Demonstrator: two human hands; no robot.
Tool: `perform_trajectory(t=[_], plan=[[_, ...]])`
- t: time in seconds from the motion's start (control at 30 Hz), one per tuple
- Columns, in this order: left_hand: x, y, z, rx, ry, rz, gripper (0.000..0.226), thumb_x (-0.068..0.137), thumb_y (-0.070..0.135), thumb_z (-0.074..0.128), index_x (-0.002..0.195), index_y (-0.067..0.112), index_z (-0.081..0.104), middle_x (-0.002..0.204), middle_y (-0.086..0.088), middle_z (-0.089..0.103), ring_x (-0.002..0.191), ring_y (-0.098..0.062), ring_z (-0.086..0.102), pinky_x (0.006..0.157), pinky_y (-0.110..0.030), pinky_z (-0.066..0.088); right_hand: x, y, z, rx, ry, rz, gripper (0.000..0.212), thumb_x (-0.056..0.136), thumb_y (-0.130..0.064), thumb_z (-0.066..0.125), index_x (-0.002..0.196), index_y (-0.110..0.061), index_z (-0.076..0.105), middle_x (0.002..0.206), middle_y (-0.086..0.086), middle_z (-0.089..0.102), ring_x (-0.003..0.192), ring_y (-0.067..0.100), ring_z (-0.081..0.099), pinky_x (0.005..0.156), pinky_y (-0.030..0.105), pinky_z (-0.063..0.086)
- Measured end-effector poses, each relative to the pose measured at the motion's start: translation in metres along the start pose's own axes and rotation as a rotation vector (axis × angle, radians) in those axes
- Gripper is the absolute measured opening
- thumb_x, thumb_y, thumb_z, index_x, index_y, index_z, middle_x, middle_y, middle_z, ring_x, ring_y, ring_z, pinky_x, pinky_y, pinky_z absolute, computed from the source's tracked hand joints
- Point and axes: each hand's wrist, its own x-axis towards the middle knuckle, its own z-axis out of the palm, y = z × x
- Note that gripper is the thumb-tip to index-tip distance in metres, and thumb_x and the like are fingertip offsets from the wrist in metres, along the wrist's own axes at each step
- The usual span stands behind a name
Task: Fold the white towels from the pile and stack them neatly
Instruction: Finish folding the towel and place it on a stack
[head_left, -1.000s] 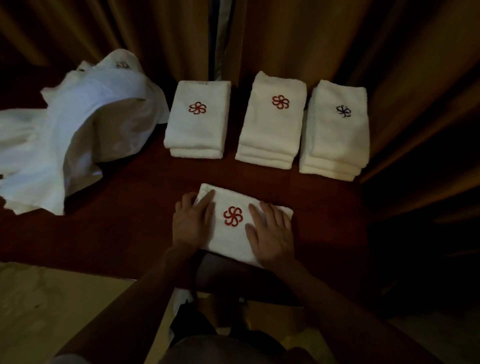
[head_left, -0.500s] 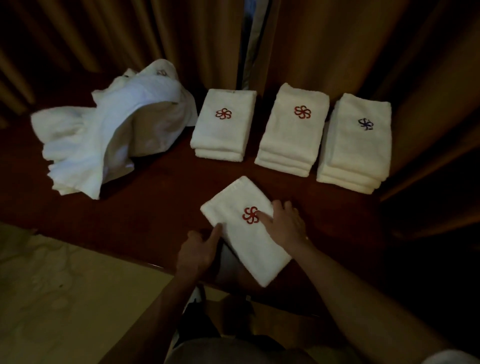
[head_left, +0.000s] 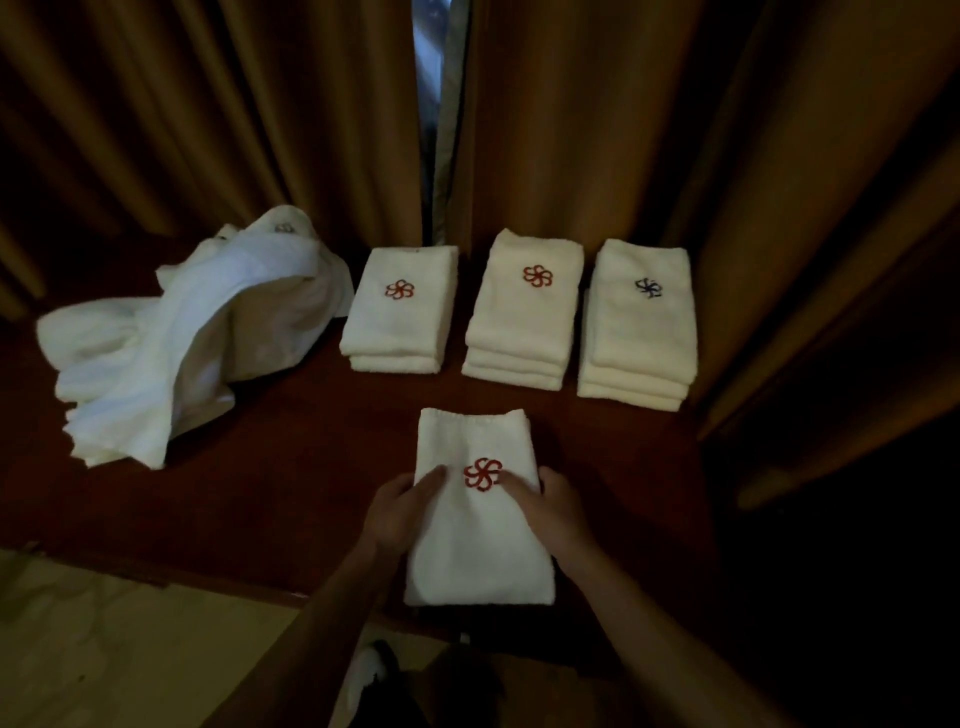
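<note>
Head view: a folded towel (head_left: 475, 525) with a red flower mark lies lengthwise at the near edge of the dark red table (head_left: 291, 467), its near end at the table's edge. The left hand (head_left: 397, 512) grips its left side, thumb on top; the right hand (head_left: 553, 506) grips its right side, fingers curled over the top. Farther back stand three stacks (head_left: 524, 312) of folded towels in a row. Far left sits the loose pile (head_left: 171, 338). Brown curtains (head_left: 597, 130) hang behind.
</note>
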Motion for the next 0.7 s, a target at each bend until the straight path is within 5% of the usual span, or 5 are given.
perform_trajectory(t=[0.37, 0.7], plan=[[0.022, 0.136, 0.027, -0.090, -0.061, 0.361, 0.022, 0.091, 0.039, 0.068, 0.106, 0.024, 0.075, 0.104, 0.004, 0.075, 0.097, -0.017, 0.071, 0.087, -0.041, 0.056, 0.027, -0.111, -0.053, 0.223, 0.181, -0.246, 0.033, 0.088, -0.048, 0.067, 0.110, -0.024, 0.065, 0.102, -0.008, 0.071, 0.092, 0.009, 0.067, 0.082, 0.032, 0.056], [0.168, 0.246, 0.076, 0.110, -0.121, 0.390, 0.038, 0.089, 0.053, 0.063, 0.114, 0.025, 0.069, 0.104, 0.005, 0.072, 0.094, -0.015, 0.068, 0.080, -0.032, 0.054, 0.152, -0.193, -0.084, 0.223, 0.389, -0.157, 0.043, 0.093, -0.050, 0.058, 0.119, -0.016, 0.063, 0.113, 0.002, 0.067, 0.104, 0.022, 0.063, 0.091, 0.036, 0.049]])
